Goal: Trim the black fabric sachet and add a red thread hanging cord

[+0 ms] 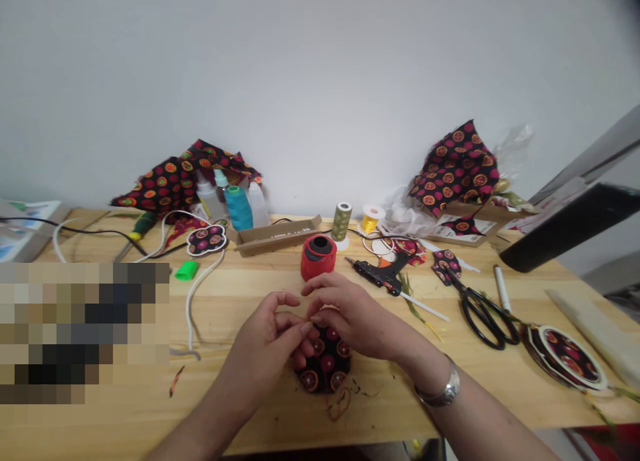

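Above a dark patterned fabric piece (327,366) with pink and orange round motifs, both my hands meet at their fingertips. My left hand (277,334) has its thumb and index finger pinched together, and whatever lies between them is too small to name. From the other side, my right hand (347,314) curls its fingers in a pinch against the left one; its grip is hidden too. An orange-brown thread (340,406) lies in loops by the fabric's near edge, among dark scraps. Just behind the hands stands a red thread spool (319,257).
A black glue gun (380,274), black-handled scissors (483,314) and a white marker (503,289) lie to the right. Oval patterned pieces (570,357) sit near the right edge. Behind stand an olive spool (341,222) and a teal spool (239,209). A white cable (190,307) runs left.
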{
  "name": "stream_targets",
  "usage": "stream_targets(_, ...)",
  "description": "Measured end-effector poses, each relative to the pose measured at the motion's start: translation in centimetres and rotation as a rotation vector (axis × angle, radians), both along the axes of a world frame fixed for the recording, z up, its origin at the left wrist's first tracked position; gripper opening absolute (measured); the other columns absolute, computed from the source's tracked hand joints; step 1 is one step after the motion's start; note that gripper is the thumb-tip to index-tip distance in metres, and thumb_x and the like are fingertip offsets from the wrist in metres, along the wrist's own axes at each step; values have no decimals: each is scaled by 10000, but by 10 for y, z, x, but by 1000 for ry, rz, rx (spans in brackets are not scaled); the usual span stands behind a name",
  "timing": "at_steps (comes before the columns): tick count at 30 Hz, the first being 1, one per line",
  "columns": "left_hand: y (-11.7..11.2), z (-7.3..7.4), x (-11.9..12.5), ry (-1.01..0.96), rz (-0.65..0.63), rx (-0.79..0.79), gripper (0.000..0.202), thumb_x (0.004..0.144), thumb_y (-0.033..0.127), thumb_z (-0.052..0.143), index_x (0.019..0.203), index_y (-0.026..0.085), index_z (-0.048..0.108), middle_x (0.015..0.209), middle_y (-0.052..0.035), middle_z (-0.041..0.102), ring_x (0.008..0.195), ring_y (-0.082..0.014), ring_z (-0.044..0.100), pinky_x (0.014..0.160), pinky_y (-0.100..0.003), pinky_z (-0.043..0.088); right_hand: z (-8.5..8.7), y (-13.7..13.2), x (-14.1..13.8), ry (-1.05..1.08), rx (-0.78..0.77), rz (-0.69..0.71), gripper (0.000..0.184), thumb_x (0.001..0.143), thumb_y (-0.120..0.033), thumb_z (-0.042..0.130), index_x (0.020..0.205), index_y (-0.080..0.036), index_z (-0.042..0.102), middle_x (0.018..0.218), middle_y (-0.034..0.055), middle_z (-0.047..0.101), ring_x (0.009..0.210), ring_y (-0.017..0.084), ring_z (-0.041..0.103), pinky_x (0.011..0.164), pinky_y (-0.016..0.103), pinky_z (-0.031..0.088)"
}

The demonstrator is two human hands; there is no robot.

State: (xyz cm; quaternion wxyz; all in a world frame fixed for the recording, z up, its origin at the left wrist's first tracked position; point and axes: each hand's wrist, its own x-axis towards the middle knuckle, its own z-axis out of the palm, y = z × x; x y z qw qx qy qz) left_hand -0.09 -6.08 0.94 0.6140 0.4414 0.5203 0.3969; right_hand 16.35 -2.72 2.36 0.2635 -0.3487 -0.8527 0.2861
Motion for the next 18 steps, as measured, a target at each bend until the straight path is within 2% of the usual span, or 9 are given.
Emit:
stream_targets(5,-2,1,1,-80,39,-58,334,716,302,670,994,157,554,580,-11,681,495,-151,597,470,-246,461,0,0,0,-6,25,0,208,804,-4,505,754,-161,632,1045,55,590,976,147,547,889,319,458)
stream_targets(10,-1,2,0,-147,-4,-126,244,763,294,640,954,144,661,731,-57,718,548,-127,606,481,-213,450,-2,1,1,7,80,-13,201,819,-8,486,772,-144,627,1046,67,587,983,151,536,887,318,457)
stream_targets(18,-3,1,0,-32,16,-155,183,691,248,708,845,154,736,609,-26,694,502,-114,570,452,-191,420,-2,0,2,-17,96,-22,195,836,-24,479,795,-146,626,1052,70,585,988,155,531,892,320,452)
